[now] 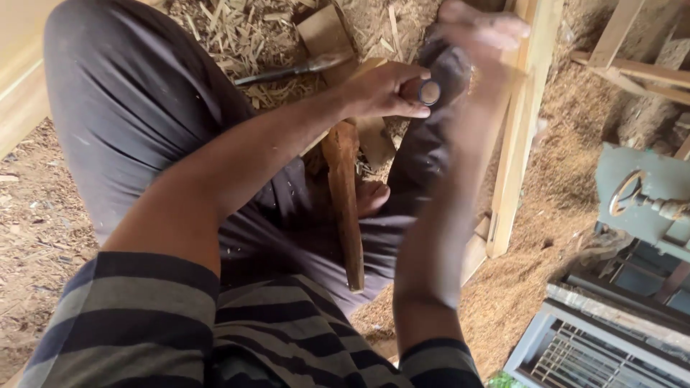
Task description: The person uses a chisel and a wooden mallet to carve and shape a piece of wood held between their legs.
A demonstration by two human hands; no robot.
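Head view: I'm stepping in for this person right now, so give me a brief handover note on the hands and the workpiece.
Left hand: closed around a round-ended chisel handle, held over the reddish wood piece.
Right hand: raised and motion-blurred; whether it holds anything cannot be told.
The wood piece lies across the lap, above the bare foot. A dark metal tool lies on the wood chips beyond.
Done: many chips already cut. How much shaping is left cannot be told.

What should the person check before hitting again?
1. Left hand grips the chisel handle: ok.
2. Right hand raised above it, blurred; what it holds: cannot tell.
3. Reddish wood piece steady between the legs: ok.
4. Chisel tip sits on the wood: cannot tell, hidden.
5. Bare foot away from the work: not ok, it lies right beside the wood piece.
6. Spare tool lying on the shavings, apart from the hands: ok.
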